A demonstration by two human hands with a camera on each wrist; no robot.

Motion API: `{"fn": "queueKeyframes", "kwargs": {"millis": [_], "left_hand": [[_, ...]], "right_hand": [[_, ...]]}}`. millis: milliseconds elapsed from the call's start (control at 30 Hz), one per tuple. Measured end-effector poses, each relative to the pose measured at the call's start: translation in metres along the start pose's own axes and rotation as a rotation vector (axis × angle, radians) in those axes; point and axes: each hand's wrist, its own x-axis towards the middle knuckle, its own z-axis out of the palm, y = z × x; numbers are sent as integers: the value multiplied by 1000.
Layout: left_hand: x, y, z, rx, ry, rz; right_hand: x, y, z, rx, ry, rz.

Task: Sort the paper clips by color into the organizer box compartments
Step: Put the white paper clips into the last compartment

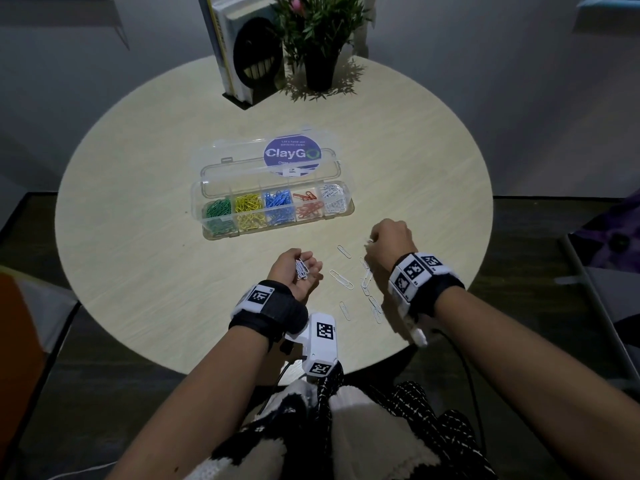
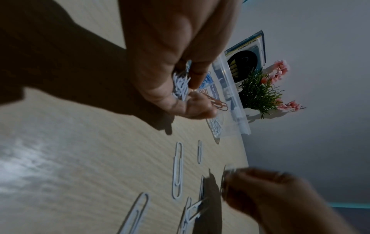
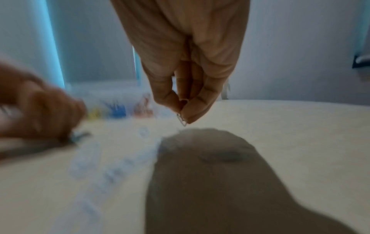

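A clear organizer box (image 1: 349,207) lies open mid-table, its compartments holding green, yellow, blue, red and white clips from left to right. My left hand (image 1: 301,271) is palm up near the table's front, fingers curled round a bunch of white paper clips (image 1: 301,269) (image 2: 181,85). My right hand (image 1: 389,242) hovers just right of it, pinching one white clip (image 3: 182,121) between thumb and fingertips. Several loose white clips (image 1: 341,279) (image 2: 177,171) lie on the table between and below the hands.
The round wooden table (image 1: 138,220) carries a potted plant (image 1: 320,39) and an upright boxed item (image 1: 242,53) at the back. The box lid (image 1: 270,157) lies open behind the compartments. My lap shows below the table's front edge.
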Motion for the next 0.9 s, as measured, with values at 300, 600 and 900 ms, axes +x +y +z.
{"fn": "queueKeyframes", "kwargs": {"millis": [300,600,900], "left_hand": [[10,-4,-2,-173,-79,-31],[-5,8,-18,66,-72,-58],[-8,12,-26,75,-43,-41]], "right_hand": [[-31,-69,9,251,-127,-267],[7,-40,20,43,-74,-12],[-1,-34,27,-15,-189,-21]]}}
